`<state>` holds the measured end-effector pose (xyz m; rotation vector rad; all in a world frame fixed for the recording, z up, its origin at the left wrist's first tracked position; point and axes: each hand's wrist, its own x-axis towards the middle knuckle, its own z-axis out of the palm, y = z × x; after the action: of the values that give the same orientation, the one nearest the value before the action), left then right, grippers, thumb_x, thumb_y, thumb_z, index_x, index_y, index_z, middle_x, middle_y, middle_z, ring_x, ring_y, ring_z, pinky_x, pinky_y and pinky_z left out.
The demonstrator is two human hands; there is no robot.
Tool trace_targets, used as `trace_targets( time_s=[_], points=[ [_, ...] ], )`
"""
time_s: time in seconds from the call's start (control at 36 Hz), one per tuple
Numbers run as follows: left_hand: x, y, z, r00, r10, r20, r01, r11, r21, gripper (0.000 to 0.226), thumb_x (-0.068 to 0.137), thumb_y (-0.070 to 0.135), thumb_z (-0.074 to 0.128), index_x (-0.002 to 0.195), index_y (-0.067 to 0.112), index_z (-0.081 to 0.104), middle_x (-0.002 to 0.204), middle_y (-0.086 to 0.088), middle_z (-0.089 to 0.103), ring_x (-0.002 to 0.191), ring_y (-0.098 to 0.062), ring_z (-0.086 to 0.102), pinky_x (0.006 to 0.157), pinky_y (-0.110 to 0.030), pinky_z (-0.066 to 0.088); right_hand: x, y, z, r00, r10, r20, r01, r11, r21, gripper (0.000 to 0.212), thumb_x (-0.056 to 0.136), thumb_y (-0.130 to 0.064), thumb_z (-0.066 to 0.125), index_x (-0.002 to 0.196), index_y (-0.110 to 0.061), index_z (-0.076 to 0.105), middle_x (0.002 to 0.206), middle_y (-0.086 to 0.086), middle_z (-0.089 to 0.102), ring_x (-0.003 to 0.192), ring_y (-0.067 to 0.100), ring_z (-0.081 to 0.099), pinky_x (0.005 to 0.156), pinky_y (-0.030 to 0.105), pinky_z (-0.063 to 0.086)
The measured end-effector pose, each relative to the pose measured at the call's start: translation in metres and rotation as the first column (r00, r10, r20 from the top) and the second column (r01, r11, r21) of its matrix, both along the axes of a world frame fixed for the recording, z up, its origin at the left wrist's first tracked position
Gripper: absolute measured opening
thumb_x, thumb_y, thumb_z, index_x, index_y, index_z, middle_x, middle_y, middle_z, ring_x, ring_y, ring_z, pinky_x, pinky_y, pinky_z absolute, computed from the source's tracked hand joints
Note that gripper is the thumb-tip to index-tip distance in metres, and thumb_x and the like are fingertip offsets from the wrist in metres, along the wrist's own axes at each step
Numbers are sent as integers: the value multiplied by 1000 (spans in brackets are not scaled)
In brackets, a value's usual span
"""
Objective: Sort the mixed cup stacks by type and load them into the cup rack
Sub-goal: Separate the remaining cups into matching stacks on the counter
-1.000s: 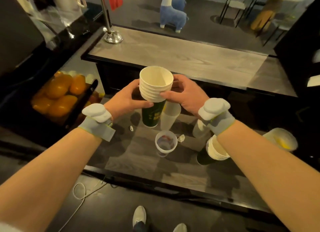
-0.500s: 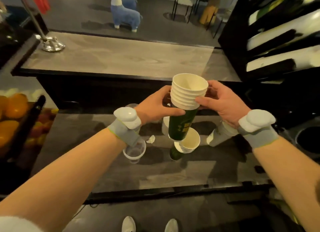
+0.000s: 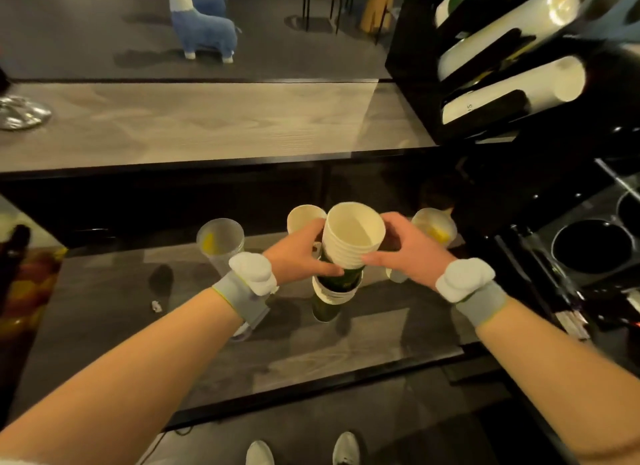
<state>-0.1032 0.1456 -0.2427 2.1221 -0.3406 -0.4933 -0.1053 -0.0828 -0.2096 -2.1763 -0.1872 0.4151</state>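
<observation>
Both hands hold one mixed cup stack [image 3: 351,237]: several white ribbed paper cups nested on top of a dark green cup. My left hand [image 3: 299,255] grips its left side and my right hand [image 3: 408,249] its right side, above the lower counter [image 3: 104,319]. Directly below it stands another green-and-white stack [image 3: 330,300]. A white cup stack [image 3: 303,216] sits behind my left hand. Frosted plastic cups stand at the left [image 3: 221,244] and behind my right hand [image 3: 434,225]. The black cup rack [image 3: 498,62] at the upper right holds tilted white cup columns.
A raised wooden bar top [image 3: 207,118] runs across behind the lower counter. A round dark opening [image 3: 594,246] and metal fittings lie at the right. Fruit [image 3: 24,291] sits at the far left. A small scrap [image 3: 156,306] lies on the counter. My shoes show below.
The view has swung right, bringing the cup rack closer. The held stack has come down lower, over the green-and-white stack on the counter. Both hands keep their grip.
</observation>
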Motion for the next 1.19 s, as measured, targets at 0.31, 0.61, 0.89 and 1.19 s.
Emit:
trace_targets(
  time_s=[0.31, 0.61, 0.89, 1.19],
  points=[
    [-14, -5, -28, 992, -38, -122, 43, 998, 38, 100, 77, 31, 83, 151, 34, 15, 147, 8, 42, 131, -11, 44, 110, -30, 38, -21, 10, -54, 977, -4, -214, -13, 997, -78, 73, 82, -40, 76, 141, -25, 36, 124, -14, 51, 110, 2, 49, 79, 13, 41],
    [-19, 1, -32, 979, 2, -204, 1, 1000, 13, 95, 74, 37, 85, 146, 43, 23, 143, 15, 48, 132, -8, 48, 114, -39, 39, -30, 17, -59, 983, -4, -181, -14, 995, -99, 73, 83, -43, 74, 142, -24, 35, 140, -5, 51, 125, 15, 52, 93, 28, 46],
    [9, 3, 26, 992, 53, -113, -51, 998, 22, 105, 58, 70, 78, 146, 33, 33, 149, 9, 42, 135, -16, 43, 115, -40, 37, -18, -27, -23, 997, -38, -64, 34, 997, -69, 64, 82, -38, 76, 138, -26, 46, 138, -10, 52, 123, 4, 50, 90, 20, 44],
    [55, -104, 60, 995, -57, 82, 45, 989, 140, 70, 83, 38, 76, 141, 21, 41, 137, 2, 55, 121, -10, 55, 103, -28, 47, 17, -116, 5, 926, -354, 132, 361, 932, -33, 79, 78, -27, 82, 144, -23, 39, 141, 2, 44, 127, 18, 49, 106, 34, 42]
  ],
)
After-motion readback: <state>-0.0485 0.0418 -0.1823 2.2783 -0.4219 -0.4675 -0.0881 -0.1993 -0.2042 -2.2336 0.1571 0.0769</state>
